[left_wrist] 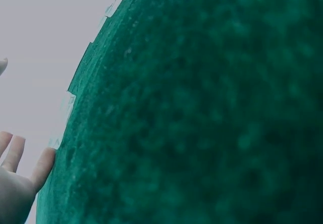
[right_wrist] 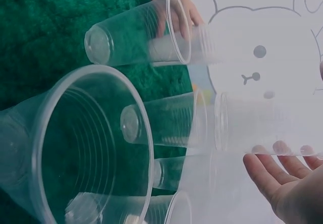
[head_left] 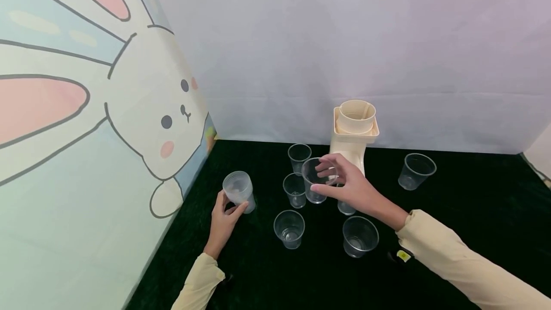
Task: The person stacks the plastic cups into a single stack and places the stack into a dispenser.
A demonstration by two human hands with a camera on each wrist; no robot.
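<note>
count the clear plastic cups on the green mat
8 clear plastic cups: left hand's, right hand's, one under it, back, middle, two front, far right.

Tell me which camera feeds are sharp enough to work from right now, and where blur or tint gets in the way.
Head view: evenly lit and sharp; left hand grips a cup stack, right hand holds a clear cup. Left wrist view: nearly all blurred green cloth, unusable. Right wrist view: sideways, teal-tinted, the near cup large, the held cup's rim soft.

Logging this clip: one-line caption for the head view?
Right hand lifts a clear cup; left hand holds a cup stack.
</note>
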